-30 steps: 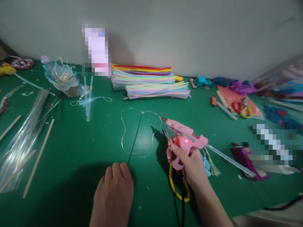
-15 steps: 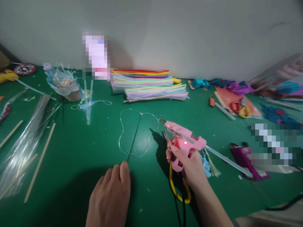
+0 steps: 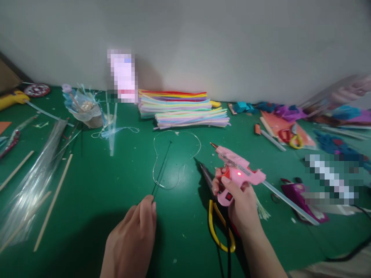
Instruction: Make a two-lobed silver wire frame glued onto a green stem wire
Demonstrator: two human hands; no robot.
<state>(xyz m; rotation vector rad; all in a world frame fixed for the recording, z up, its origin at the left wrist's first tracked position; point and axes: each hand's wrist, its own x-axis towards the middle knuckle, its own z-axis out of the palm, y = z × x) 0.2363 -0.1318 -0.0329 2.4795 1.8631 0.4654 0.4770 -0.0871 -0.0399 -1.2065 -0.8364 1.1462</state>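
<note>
My left hand [image 3: 130,231] is closed on the near end of a thin dark wire stem [image 3: 161,172], which slants away over the table. Its far tip lies inside a wavy loop of fine pale wire [image 3: 154,152], a little short of the loop's top; the loop's right side shows a gap. In my right hand [image 3: 242,204] is a pink glue gun [image 3: 239,162], fingers at the red trigger, nozzle toward the loop and apart from it. A red light glows on its side, and a clear glue stick [image 3: 290,202] protrudes behind. Yellow-handled pliers [image 3: 213,224] lie partly beneath this hand.
Bundles of coloured pipe cleaners [image 3: 185,112] lie by the wall. Clear plastic strips [image 3: 37,181] and wooden sticks [image 3: 53,204] are at left, beside a wrapped pot [image 3: 89,112]. Scissors [image 3: 295,141] and a purple case [image 3: 301,202] lie right. Another person's hand [image 3: 352,90] shows far right.
The stem's tip has come away from the loop's top, nearer me. My right hand with the glue gun has shifted right, away from the loop. The view has moved slightly.
</note>
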